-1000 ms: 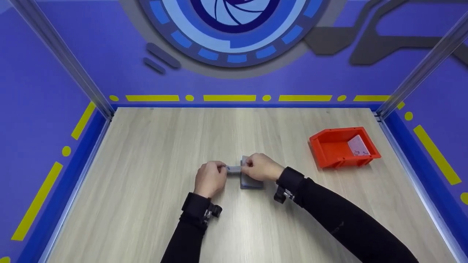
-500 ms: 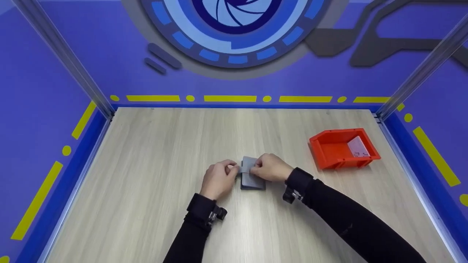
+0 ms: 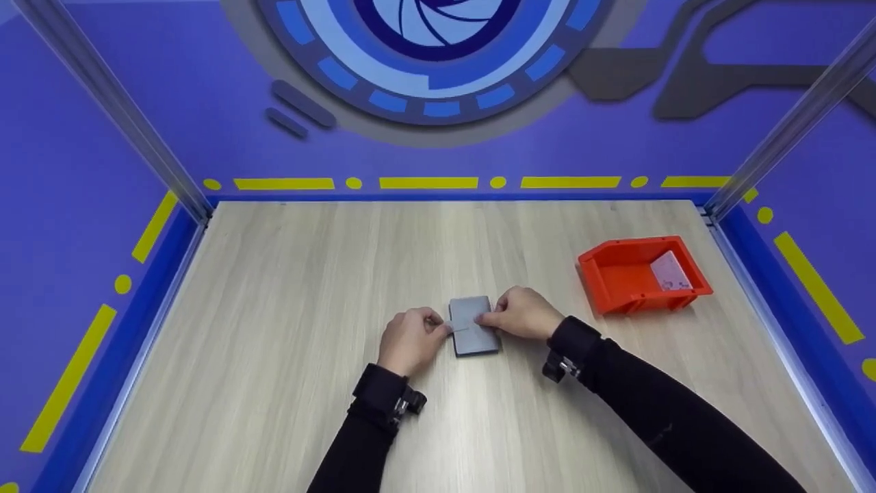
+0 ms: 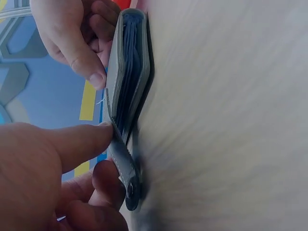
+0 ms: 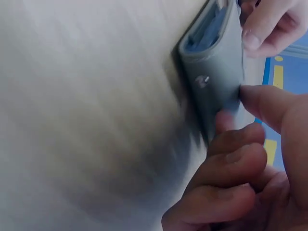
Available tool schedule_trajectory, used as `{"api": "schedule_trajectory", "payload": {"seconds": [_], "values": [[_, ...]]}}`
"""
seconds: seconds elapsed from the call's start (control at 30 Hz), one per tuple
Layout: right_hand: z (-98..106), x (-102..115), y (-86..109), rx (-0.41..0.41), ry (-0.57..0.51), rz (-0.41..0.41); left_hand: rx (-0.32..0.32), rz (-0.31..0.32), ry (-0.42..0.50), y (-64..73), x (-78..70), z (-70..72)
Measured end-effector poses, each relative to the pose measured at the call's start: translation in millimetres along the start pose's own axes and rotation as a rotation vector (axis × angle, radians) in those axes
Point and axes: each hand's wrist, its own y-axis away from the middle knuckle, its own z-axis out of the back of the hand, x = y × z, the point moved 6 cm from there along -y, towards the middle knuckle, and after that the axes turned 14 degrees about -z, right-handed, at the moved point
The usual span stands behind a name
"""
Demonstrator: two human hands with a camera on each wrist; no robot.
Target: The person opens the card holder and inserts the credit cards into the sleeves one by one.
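Observation:
A grey card holder lies on the table, its inner leaves showing edge-on in the left wrist view. A short strap with a round snap at its end sticks out from its open side. My left hand, at the holder's left edge, pinches this strap between thumb and fingers. From the right, my right hand grips the holder, thumb on the top cover and fingers at the spine. The spine carries a small shiny mark in the right wrist view.
To the right on the wooden table stands a red open bin with a pinkish-white card inside. Blue printed panels enclose the back and sides, with metal posts in the corners.
My left hand has moved right, up to the holder's left edge, and the strap sticks out less. My right hand has slid right, from over the cover to the right edge, uncovering more of it.

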Motion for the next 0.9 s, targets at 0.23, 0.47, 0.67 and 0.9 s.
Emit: {"api": "schedule_trajectory", "payload": {"seconds": [0.23, 0.47, 0.67, 0.9], "values": [[-4, 1, -2.2, -0.009, -0.037, 0.043, 0.002, 0.008, -0.028, 1.1, -0.3, -1.4], [-3, 6, 1.3, 0.071, -0.188, 0.016, 0.009, 0.004, -0.039, 1.4, -2.5, -2.5], [22, 19, 9.5, 0.05, -0.11, 0.089, 0.009, 0.009, -0.021, 1.2, -0.3, -0.6], [80, 37, 20.8, -0.153, -0.013, 0.15, -0.034, -0.002, -0.013, 0.4, 1.0, 7.9]]}}
